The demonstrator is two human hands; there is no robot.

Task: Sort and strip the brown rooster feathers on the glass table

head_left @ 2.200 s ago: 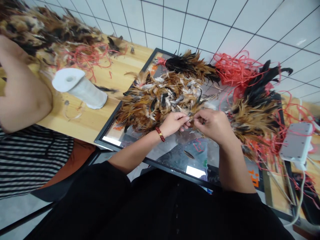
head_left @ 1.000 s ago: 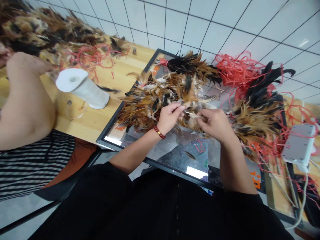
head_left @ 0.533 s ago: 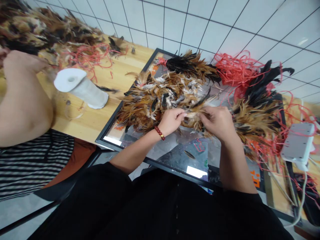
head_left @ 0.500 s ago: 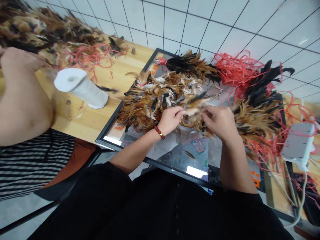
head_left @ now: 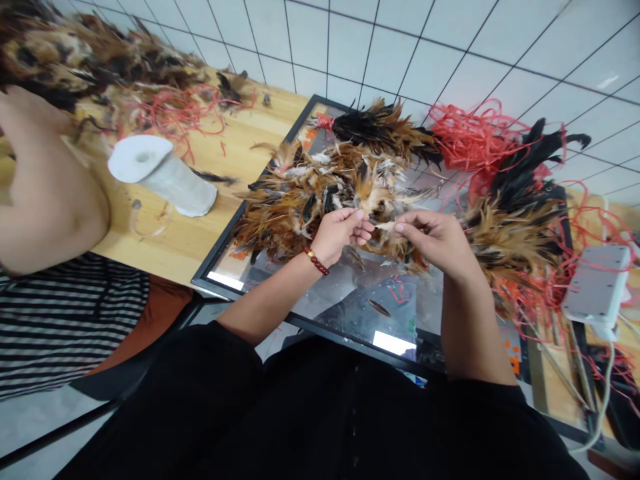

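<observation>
My left hand (head_left: 340, 235), with a beaded bracelet (head_left: 316, 260) at the wrist, is closed on a small bunch of brown feathers (head_left: 369, 195) that stands up from its fingertips. Just to its right, my right hand (head_left: 433, 239) pinches a pale feather (head_left: 385, 227) between thumb and forefinger. Both hands are over the front of a loose pile of brown, black and white feathers (head_left: 280, 213). This pile lies on a black-framed glass panel (head_left: 320, 307). Behind it rests a dark feather bundle (head_left: 385, 130) bound with red string at its left end.
Red plastic string (head_left: 470, 137) heaps against the tiled wall. To the right are more feather bundles (head_left: 520, 230) and a white power strip (head_left: 596, 283). On the left stand a white spool (head_left: 170, 177) and a feather heap (head_left: 100, 60), with a co-worker's arm (head_left: 45, 193) beside them.
My hands have drawn slightly apart. The feathers between them now show upright in my left hand, while my right holds a pale one. The co-worker's arm has shifted a little.
</observation>
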